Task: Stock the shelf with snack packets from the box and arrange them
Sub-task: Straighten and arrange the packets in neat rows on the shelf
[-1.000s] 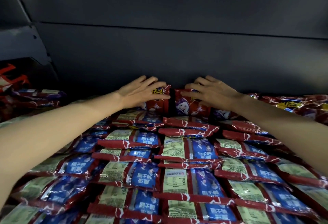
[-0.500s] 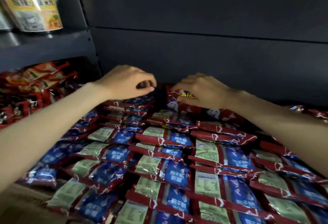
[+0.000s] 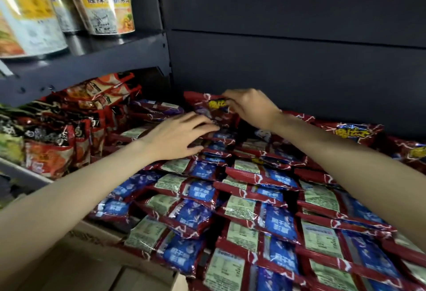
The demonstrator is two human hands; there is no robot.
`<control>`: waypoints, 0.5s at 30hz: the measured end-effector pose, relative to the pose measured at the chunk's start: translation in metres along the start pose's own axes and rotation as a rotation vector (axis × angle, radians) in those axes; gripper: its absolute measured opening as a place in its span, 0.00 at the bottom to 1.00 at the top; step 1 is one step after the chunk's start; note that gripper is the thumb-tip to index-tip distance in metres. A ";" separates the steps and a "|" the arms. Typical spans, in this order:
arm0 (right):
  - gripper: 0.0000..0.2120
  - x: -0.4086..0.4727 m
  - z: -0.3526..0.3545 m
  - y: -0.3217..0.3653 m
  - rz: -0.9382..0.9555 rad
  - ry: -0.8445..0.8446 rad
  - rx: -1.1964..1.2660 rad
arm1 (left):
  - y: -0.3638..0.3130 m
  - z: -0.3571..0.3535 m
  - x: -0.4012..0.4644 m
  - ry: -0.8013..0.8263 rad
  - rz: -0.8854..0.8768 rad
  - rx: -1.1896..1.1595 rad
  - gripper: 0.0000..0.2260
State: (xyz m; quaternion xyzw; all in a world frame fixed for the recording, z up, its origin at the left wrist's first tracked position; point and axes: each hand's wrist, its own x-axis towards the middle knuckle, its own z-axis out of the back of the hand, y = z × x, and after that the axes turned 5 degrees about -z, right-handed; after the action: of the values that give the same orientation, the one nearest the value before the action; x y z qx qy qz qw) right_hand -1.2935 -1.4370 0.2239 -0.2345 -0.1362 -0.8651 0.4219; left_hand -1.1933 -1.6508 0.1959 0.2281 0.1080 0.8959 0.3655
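1. Snack packets (image 3: 255,200), red with blue and pale green panels, lie in overlapping rows across the shelf, and we are working at the very back of them, against the dark back panel (image 3: 299,64).
2. A second ago both our hands were spread flat over the upright packets at the back; now they have parted into separate jobs.
3. Our right hand (image 3: 251,108) has curled its fingers and pinches the top edge of one upright red packet (image 3: 208,106), which stands tilted against the back of the shelf.
4. Our left hand (image 3: 177,137) has dropped a little nearer. Its fingers are loosely spread and rest on the back rows just below that packet; it grips nothing that we can see.
5. Our view has also swung left, so the neighbouring shelf bay has come into sight, with its red noodle packs (image 3: 69,134) and the instant noodle cups (image 3: 108,2) above.
6. A corner of the cardboard box (image 3: 96,265) now shows at the lower left, just beside the front rows.
7. We judge that pressing the back row has given way to straightening a single packet: the shelf looks nearly full, and what remains is mostly arranging.
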 end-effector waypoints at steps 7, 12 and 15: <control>0.46 0.000 0.018 -0.004 0.075 0.145 -0.331 | 0.002 -0.011 0.031 0.495 0.019 -0.331 0.42; 0.41 0.004 0.019 -0.013 0.053 0.223 -0.284 | 0.005 -0.017 0.046 0.493 0.006 -0.272 0.37; 0.40 0.007 0.018 -0.016 0.008 0.253 -0.224 | 0.010 -0.018 0.047 0.471 -0.025 -0.287 0.35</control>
State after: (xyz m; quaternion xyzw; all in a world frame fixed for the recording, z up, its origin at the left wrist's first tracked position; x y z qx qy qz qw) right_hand -1.3051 -1.4240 0.2423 -0.1697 0.0162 -0.8957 0.4106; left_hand -1.2372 -1.6254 0.1995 -0.0419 0.0645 0.9259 0.3699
